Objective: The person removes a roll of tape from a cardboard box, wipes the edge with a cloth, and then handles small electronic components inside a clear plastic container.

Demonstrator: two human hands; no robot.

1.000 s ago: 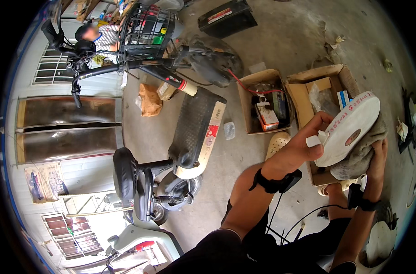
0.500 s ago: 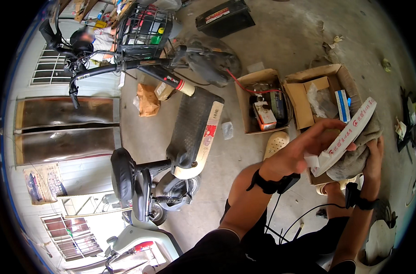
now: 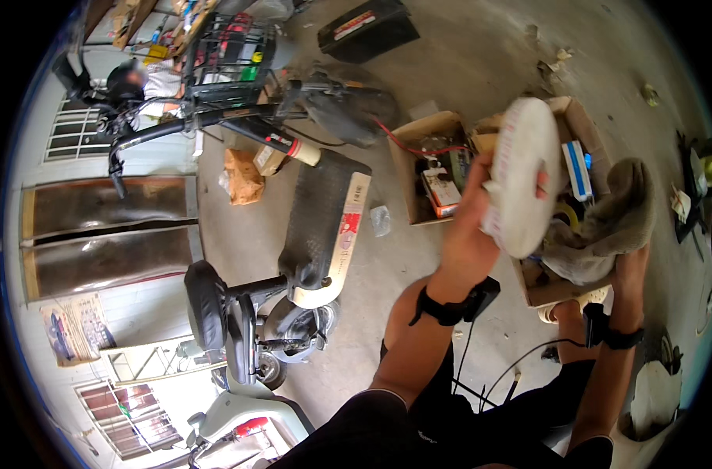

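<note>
My left hand [image 3: 469, 246] is closed around a large, flat roll of white tape [image 3: 520, 187] with red print along its rim. Fingertips show through the roll's centre hole. In my right hand [image 3: 631, 270] a grey-brown cloth [image 3: 598, 234] is bunched up, and its folds hide part of the fingers. Both things are held above a cardboard box [image 3: 555, 292], which holds a blue-and-white carton [image 3: 577, 172] and a yellowish ring, partly hidden by the cloth.
A second cardboard box [image 3: 403, 144] with an orange-and-white carton stands to the left. Farther left is an electric scooter [image 3: 321, 223] with a seat and wire basket. A black battery [image 3: 367, 31] lies at the back. Another person [image 3: 159, 82] is at the far left.
My left hand has moved left and lifted the tape roll away from the cloth, turning its flat side into view. The cloth now hangs more loosely from my right hand.
</note>
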